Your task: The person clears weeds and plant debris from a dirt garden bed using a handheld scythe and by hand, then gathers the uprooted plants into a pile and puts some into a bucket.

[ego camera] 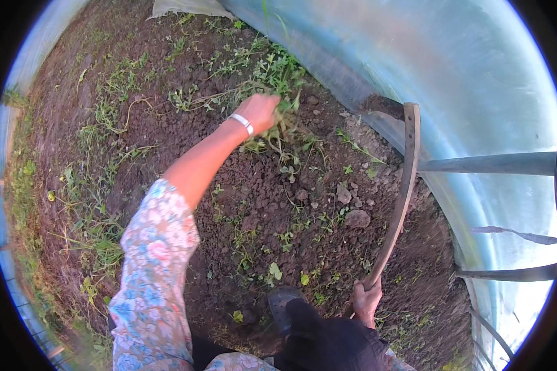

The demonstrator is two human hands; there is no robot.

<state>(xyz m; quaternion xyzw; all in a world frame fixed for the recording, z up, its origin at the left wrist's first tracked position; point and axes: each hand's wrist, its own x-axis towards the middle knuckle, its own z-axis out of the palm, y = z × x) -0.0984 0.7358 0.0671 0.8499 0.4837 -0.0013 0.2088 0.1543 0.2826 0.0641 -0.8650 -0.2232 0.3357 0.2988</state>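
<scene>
My left hand point(260, 112), with a white band at the wrist, reaches forward and is closed around a bunch of pulled weeds point(285, 127). Roots and stems hang below the fist, partly blurred. Low on the right, my right hand point(366, 300) grips the wooden handle point(404, 195) of a hoe. From there the handle slants up and away. Its soil-covered metal head point(383, 105) is at the far end, in front of the plastic sheeting point(427, 69); whether they touch I cannot tell.
Dark loose soil point(241, 185) with clods point(357, 218) spreads before me. More weeds point(102, 241) lie or grow on the left. Poles point(492, 163) support the plastic wall on the right. My dark clog point(283, 303) stands near the bottom middle.
</scene>
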